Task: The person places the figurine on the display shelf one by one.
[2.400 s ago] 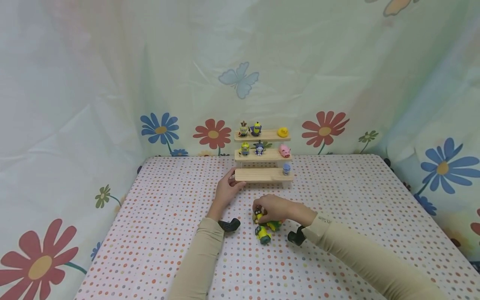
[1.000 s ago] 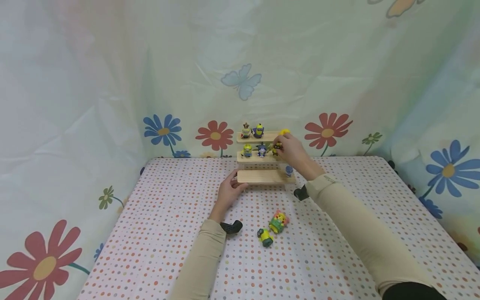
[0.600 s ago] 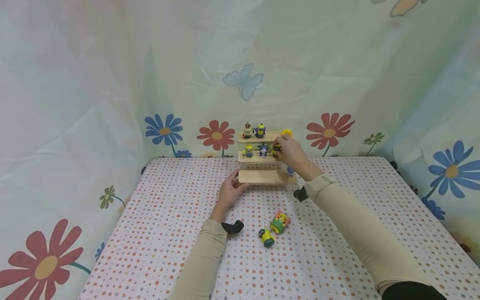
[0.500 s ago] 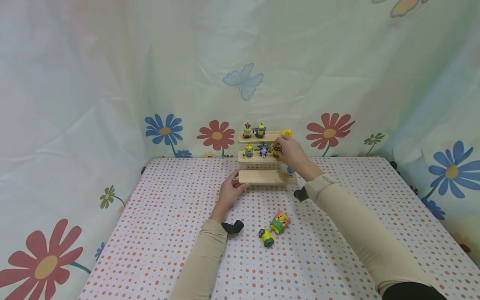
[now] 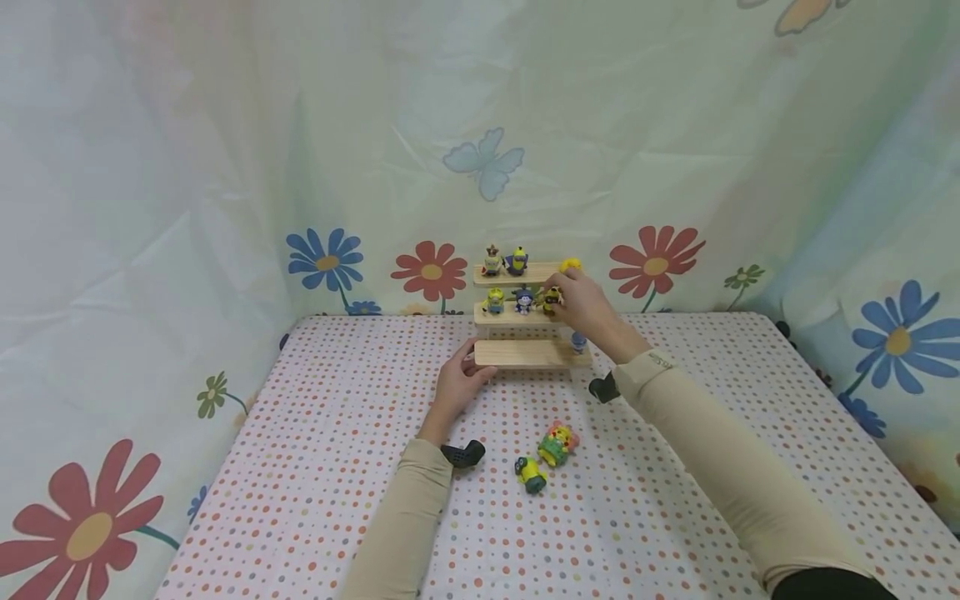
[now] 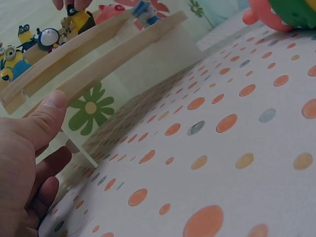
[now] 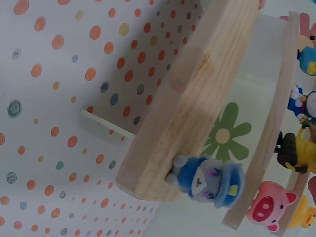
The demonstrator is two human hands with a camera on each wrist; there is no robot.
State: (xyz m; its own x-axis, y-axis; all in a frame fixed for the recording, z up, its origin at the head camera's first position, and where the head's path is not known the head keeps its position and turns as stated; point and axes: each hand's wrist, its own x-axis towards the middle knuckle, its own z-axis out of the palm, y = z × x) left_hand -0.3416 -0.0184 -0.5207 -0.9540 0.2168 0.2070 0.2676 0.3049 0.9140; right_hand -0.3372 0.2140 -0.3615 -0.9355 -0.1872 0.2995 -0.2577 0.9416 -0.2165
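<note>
My left hand [image 5: 456,387] holds the left end of the bottom plank of a three-tier wooden display shelf [image 5: 517,354]; its thumb presses the plank's edge in the left wrist view. At the middle tier, my right hand [image 5: 588,308] pinches a yellow-and-black minion figure [image 5: 552,302] from above, upright at the plank. That tier also bears a minion in blue [image 5: 494,301], a purple-hooded figure [image 5: 523,301] and a pink pig [image 7: 270,205], which the right hand hides in the head view. On the bottom tier's right end stands a blue-capped animal figure [image 5: 578,341].
Along the top tier are a crowned minion [image 5: 492,262], a purple-caped minion [image 5: 517,262] and a yellow duck [image 5: 571,265]. A pink-and-green toy [image 5: 557,443] and a yellow-and-green minion [image 5: 530,474] lie on the dotted tablecloth [image 5: 337,467] in front.
My right hand has lifted the yellow-and-black minion from the tablecloth to the middle tier, where it has stayed for the last second. The left hand keeps its place at the shelf.
</note>
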